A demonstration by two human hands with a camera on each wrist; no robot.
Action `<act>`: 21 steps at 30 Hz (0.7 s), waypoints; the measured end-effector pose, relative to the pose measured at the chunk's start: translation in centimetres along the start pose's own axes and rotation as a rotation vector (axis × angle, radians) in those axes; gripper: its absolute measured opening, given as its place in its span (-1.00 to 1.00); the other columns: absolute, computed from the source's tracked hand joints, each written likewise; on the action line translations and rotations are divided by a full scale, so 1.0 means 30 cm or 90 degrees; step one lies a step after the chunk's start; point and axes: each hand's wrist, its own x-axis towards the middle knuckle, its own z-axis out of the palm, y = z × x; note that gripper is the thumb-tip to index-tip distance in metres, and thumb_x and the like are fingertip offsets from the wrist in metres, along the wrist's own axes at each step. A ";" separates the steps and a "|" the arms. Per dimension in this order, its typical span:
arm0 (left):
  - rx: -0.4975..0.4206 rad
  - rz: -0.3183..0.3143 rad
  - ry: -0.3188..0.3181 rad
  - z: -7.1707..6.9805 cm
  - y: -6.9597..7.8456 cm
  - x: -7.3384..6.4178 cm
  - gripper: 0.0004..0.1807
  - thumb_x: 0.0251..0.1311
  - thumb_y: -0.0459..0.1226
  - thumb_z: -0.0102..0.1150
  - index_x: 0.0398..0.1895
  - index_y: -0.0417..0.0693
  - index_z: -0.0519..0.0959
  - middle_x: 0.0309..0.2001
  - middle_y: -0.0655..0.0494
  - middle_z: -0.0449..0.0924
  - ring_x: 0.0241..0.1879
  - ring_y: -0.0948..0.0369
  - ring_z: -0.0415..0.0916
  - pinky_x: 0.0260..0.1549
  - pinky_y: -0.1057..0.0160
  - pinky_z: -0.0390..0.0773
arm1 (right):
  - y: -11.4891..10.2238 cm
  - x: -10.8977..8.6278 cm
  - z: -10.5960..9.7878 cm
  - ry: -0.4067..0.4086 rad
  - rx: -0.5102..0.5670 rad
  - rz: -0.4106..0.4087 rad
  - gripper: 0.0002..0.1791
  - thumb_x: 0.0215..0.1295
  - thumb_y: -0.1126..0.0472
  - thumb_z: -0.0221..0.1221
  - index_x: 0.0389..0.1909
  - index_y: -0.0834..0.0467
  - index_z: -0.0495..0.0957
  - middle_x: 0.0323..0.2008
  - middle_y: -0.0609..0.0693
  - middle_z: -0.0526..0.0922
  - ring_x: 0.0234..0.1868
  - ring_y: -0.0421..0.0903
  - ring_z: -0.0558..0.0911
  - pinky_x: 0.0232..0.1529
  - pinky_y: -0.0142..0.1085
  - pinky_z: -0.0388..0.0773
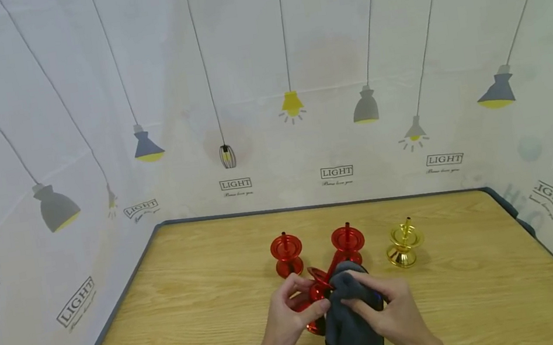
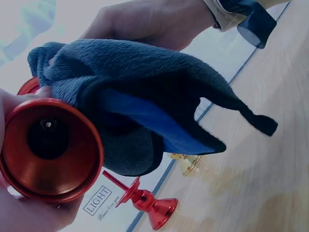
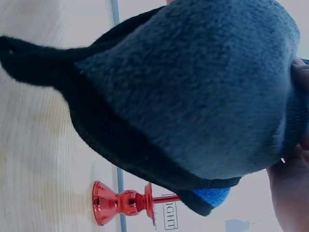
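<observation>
My left hand [image 1: 290, 315] grips a shiny red candle holder [image 1: 317, 291], tilted above the table. In the left wrist view the hollow underside of its base [image 2: 53, 150] faces the camera. My right hand [image 1: 392, 310] pinches a dark grey-blue cloth [image 1: 353, 321] between thumb and fingers and presses it against the holder's upper part. The cloth hangs down below the hand and shows a bright blue side [image 2: 159, 123] in the left wrist view. It hides part of the holder and covers most of the right wrist view.
Behind the hands stand two more red candle holders, one on the left [image 1: 287, 253] and one [image 1: 348, 239] partly hidden by the cloth. A gold candle holder [image 1: 404, 243] stands to their right. The wooden table [image 1: 194, 302] meets a lamp-printed backdrop [image 1: 274, 155].
</observation>
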 end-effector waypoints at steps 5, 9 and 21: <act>0.019 0.005 0.049 0.004 0.004 -0.002 -0.62 0.13 -0.22 0.48 -0.06 -0.27 0.66 -0.16 -0.12 0.67 -0.21 0.31 0.61 -0.06 0.35 0.62 | -0.013 0.004 0.014 0.003 -0.027 -0.011 -0.48 -0.05 0.53 0.47 0.03 0.25 0.70 -0.17 0.14 0.80 -0.10 -0.26 0.76 -0.06 -0.49 0.63; -0.010 0.007 0.059 0.007 0.009 -0.007 -0.59 0.15 -0.21 0.47 -0.05 -0.33 0.65 -0.16 -0.15 0.67 -0.22 0.31 0.61 -0.09 0.35 0.63 | -0.017 0.006 0.022 0.007 -0.031 -0.018 -0.48 -0.05 0.53 0.47 0.01 0.24 0.70 -0.18 0.12 0.80 -0.09 -0.26 0.76 0.01 -0.50 0.60; -0.194 -0.112 -0.023 -0.009 0.017 -0.022 -0.81 0.29 -0.34 0.21 -0.08 -0.16 0.68 -0.34 0.37 0.68 -0.31 0.43 0.56 -0.22 0.43 0.59 | -0.001 -0.007 0.038 0.030 -0.037 -0.088 -0.41 -0.15 0.59 0.46 0.02 0.26 0.68 -0.16 0.09 0.80 -0.05 -0.28 0.74 0.07 -0.51 0.57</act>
